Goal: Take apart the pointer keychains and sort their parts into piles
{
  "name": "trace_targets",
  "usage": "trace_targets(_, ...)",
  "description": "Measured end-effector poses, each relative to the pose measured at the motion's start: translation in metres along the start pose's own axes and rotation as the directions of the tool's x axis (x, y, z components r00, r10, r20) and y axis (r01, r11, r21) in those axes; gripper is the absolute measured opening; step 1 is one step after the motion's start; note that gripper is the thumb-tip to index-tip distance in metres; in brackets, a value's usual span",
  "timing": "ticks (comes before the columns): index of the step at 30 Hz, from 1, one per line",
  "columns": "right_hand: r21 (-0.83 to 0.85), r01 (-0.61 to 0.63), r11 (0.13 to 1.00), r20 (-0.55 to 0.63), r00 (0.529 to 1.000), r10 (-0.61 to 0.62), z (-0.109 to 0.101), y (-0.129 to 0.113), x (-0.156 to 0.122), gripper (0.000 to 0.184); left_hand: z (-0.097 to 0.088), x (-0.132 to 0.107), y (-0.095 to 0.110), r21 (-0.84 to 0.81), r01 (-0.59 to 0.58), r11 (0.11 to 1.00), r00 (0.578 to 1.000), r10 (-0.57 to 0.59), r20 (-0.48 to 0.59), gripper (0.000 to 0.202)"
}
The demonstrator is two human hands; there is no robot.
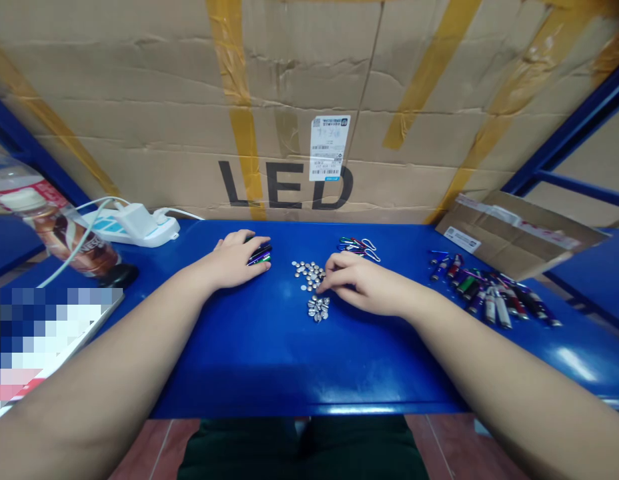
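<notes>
I work in moderate, even light, with 2 pale patches of glare on my glossy blue tabletop (249, 347), the stronger toward the right, and a darker band near its front edge. The yellow tape (544, 43) gleams at upper right, where the corner falls into shade. My dark trousers (299, 453) lose nearly all detail. The wide view stretches my forearms and slants the bottle (64, 230) at the left edge. Fine print on the label (329, 148) is soft, and coarse pixel blocks (44, 333) hide the lower left.
</notes>
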State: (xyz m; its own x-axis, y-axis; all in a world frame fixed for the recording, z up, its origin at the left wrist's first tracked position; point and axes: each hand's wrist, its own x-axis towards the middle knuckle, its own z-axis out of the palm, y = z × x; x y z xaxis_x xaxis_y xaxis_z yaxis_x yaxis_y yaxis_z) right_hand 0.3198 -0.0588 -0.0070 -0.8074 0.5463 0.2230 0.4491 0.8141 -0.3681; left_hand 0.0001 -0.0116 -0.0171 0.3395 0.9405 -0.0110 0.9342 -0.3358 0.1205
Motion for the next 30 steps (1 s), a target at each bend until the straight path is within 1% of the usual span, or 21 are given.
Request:
trace_targets(2, 0.015, 0.021, 1.000, 0.031, 0.999, -0.021, 0.003, -0.003, 0.002, 0.037, 0.001, 0.000, 0.000, -0.002, -0.004, 1.000, 1.000, 0.004, -0.006, 0.077)
trace_targets(4, 0.010, 0.010, 1.000, 0.055, 0.998, -0.011, 0.006, -0.005, 0.003, 0.041, 0.001, 0.000, 0.000, -0.003, -0.005, 1.000, 1.000, 0.005, -0.005, 0.078)
trace_targets(8, -0.045, -0.082, 0.996, 0.028, 0.996, 0.083, 0.007, -0.001, 0.004, 0.042, 0.001, 0.001, 0.000, -0.002, -0.005, 1.000, 1.000, 0.005, -0.003, 0.078)
trace_targets(11, -0.082, -0.118, 0.990, -0.002, 0.993, 0.118, 0.006, 0.003, 0.003, 0.037, 0.000, 0.001, 0.000, 0.002, -0.007, 1.000, 1.000, 0.007, 0.004, 0.078)
trace_targets(15, -0.048, -0.129, 0.990, -0.007, 0.992, 0.129, -0.001, 0.006, 0.000, 0.030, -0.001, 0.000, 0.001, -0.003, -0.009, 1.000, 1.000, 0.009, 0.014, 0.077)
trace_targets(19, -0.089, -0.212, 0.973, 0.004, 0.977, 0.213, -0.007, 0.007, -0.003, 0.022, -0.002, 0.000, 0.002, -0.016, -0.007, 1.000, 1.000, 0.007, 0.012, 0.076)
trace_targets(22, -0.094, -0.254, 0.963, 0.011, 0.967, 0.256, -0.004, 0.008, -0.001, 0.022, 0.000, 0.000, 0.002, -0.012, -0.008, 1.000, 1.000, 0.008, 0.005, 0.075)
trace_targets(24, -0.084, -0.259, 0.962, 0.008, 0.966, 0.260, 0.000, 0.009, 0.003, 0.022, 0.000, 0.001, 0.002, -0.005, -0.009, 1.000, 1.000, 0.010, 0.003, 0.075)
trace_targets(27, -0.065, -0.253, 0.965, -0.012, 0.967, 0.253, 0.007, 0.009, 0.008, 0.018, 0.001, 0.001, 0.002, 0.004, -0.010, 1.000, 1.000, 0.010, 0.003, 0.075)
trace_targets(30, -0.020, -0.274, 0.962, -0.037, 0.961, 0.273, 0.010, 0.008, 0.012, 0.014, 0.002, 0.001, 0.003, 0.008, -0.010, 1.000, 1.000, 0.010, 0.001, 0.074)
